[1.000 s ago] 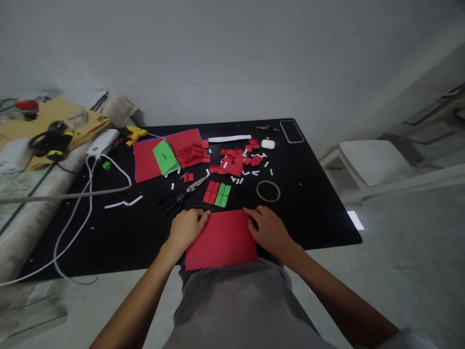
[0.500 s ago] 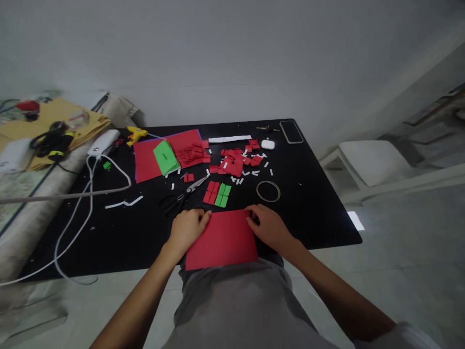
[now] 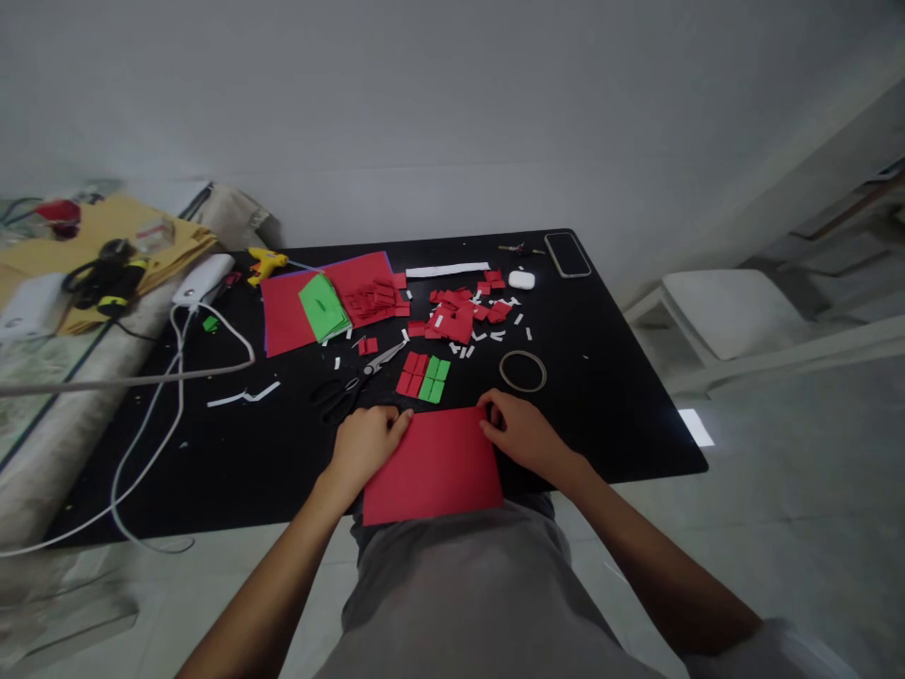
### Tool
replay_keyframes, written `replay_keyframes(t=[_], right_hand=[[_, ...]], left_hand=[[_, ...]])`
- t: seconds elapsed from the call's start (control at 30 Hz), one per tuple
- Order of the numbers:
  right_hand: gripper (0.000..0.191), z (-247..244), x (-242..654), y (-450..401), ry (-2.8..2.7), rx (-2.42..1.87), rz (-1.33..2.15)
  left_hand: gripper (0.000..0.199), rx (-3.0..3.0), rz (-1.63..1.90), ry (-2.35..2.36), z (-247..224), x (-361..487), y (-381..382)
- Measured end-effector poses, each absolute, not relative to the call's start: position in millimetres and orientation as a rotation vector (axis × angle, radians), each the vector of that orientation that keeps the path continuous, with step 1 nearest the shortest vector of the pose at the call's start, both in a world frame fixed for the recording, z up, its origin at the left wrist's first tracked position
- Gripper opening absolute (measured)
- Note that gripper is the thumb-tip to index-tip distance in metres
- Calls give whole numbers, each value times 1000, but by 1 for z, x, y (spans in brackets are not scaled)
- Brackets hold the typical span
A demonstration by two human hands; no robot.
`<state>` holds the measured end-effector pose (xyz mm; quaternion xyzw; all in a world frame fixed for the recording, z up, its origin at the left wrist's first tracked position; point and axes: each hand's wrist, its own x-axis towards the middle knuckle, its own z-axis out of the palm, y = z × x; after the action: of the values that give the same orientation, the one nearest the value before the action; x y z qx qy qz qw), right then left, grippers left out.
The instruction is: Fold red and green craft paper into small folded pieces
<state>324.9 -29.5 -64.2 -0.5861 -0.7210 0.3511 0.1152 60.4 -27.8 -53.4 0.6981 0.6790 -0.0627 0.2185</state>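
Note:
A red sheet of paper [image 3: 433,467] lies at the table's front edge, its near part hanging over toward my lap. My left hand [image 3: 364,441] has its fingers curled at the far left corner, thumb on top of the sheet. At the far right corner, my right hand [image 3: 521,429] pinches the paper between thumb and bent fingers. Just beyond the sheet lie small red folded pieces [image 3: 412,374] and green folded pieces [image 3: 434,380], set side by side in a block. Black-handled scissors [image 3: 360,379] rest beside them, near my left hand.
A pile of red pieces [image 3: 452,314] with white scraps spreads behind. Farther left are a large red sheet [image 3: 287,316], green papers [image 3: 323,306] and a yellow glue gun [image 3: 265,264]. A wire ring [image 3: 523,371], phone [image 3: 567,256] and white case [image 3: 521,280] lie right. White cables [image 3: 176,377] cross the left side.
My right hand's fingers have curled in a little more at the sheet's corner. The sheet and my left hand stay almost in place; the view has shifted slightly.

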Motion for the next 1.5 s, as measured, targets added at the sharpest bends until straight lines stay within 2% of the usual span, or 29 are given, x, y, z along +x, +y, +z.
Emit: replay_keyframes(t=[0.13, 0.57, 0.73, 1.5], right_hand=[[9, -63, 325, -28, -2131, -1708, 1061], [30, -60, 327, -28, -2096, -1706, 1100], [23, -60, 327, -27, -2106, -1710, 1106], [23, -60, 326, -33, -2152, -1658, 1015]], left_hand=[[53, 1935, -172, 1880, -54, 60, -28], [52, 1944, -179, 1866, -52, 61, -27], [52, 1948, -173, 1858, -54, 60, -26], [49, 1922, -82, 1816, -54, 57, -29]])
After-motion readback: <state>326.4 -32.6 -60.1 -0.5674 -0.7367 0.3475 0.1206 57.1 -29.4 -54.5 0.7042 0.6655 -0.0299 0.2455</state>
